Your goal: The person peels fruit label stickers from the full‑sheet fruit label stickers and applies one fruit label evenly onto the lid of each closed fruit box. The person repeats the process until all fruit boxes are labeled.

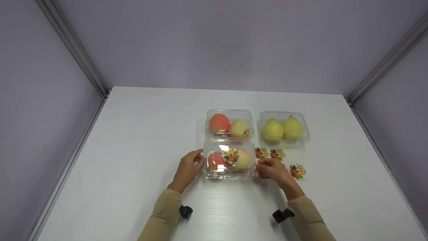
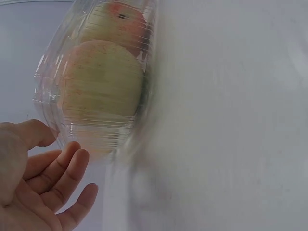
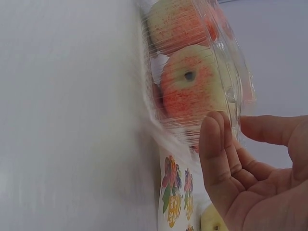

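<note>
A closed clear plastic fruit box (image 1: pixel 230 174) lies in front of me, holding a red apple (image 1: pixel 216 161) and a paler yellow one (image 1: pixel 243 159). On its lid sits a colourful fruit sticker (image 1: pixel 230 155). My left hand (image 1: pixel 188 168) is at the box's left side, thumb and fingertips pinching its edge in the left wrist view. At the right side, my right hand (image 1: pixel 274 170) holds the rim between thumb and fingers. Under and beside the right hand is a sheet of fruit stickers (image 1: pixel 297 170), partly hidden by that hand.
Just behind stands a second clear box (image 1: pixel 230 113) with a red and a yellow apple. To its right is a clear box (image 1: pixel 281 115) with two green pears (image 1: pixel 293 128). Pale walls (image 1: pixel 220 43) enclose the white table (image 1: pixel 140 134) at the back and sides.
</note>
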Available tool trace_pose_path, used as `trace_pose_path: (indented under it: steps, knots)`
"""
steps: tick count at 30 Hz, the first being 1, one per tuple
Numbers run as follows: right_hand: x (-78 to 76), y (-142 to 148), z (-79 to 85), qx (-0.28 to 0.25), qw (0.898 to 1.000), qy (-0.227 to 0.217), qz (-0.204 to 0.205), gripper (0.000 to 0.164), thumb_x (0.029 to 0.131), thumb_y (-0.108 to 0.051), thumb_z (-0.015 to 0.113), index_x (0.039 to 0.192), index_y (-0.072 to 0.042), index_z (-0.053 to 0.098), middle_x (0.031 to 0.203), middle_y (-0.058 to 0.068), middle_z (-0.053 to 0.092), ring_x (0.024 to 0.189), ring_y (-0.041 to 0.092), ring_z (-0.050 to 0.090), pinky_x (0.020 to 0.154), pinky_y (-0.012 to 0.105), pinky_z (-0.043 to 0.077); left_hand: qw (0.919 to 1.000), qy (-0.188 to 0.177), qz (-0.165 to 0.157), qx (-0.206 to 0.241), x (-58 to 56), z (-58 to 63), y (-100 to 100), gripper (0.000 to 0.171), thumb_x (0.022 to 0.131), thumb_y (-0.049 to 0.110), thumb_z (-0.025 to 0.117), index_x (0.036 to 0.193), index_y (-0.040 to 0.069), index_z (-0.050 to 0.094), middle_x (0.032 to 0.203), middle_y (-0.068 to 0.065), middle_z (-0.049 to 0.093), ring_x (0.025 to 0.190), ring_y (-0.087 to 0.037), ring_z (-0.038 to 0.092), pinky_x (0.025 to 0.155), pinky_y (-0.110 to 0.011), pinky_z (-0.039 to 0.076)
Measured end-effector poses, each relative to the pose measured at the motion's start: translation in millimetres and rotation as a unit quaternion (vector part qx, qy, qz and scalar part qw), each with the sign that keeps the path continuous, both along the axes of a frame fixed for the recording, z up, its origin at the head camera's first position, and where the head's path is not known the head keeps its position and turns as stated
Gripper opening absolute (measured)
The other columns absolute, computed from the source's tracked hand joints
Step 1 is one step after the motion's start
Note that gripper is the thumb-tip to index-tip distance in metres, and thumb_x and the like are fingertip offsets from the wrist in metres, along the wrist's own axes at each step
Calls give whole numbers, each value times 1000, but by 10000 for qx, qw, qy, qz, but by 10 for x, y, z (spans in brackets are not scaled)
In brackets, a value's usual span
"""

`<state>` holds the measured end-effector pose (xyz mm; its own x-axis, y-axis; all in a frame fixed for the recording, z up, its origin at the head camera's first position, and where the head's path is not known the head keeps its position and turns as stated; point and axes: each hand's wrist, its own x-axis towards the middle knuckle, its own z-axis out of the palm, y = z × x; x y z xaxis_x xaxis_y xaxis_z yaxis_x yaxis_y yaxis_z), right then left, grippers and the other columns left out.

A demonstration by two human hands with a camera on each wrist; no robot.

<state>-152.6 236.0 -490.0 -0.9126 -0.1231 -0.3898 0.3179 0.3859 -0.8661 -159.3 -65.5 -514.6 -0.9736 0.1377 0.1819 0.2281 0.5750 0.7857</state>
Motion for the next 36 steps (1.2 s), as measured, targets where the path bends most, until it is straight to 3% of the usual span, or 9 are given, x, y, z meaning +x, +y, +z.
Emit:
trace_pose_path:
  steps: [8,23,36]
  knots:
    - [-1,-15,-1,-102,9999,31,76,29,95,-9,54,113,12,58,77,-2,63,70,7,61,70,28,58,9990,-324,11,322,-10,-13,-15,31,93,9,60,120,-4,61,94,-14,69,89,-23,66,84,-38,56]
    - [-10,-130,-17,-153,9999,24,-55,26,93,-7,55,109,13,60,75,-2,63,68,7,61,66,25,57,9965,-738,75,381,-32,13,-114,24,93,9,60,114,-2,62,96,-15,68,89,-19,62,80,-32,56]
    - [-14,-248,-7,-307,9995,-24,-25,22,95,-7,52,106,10,61,76,-1,62,67,8,60,64,24,56,9954,-808,155,496,-47,21,-238,22,92,8,61,112,-3,62,97,-16,68,90,-20,63,82,-34,56]
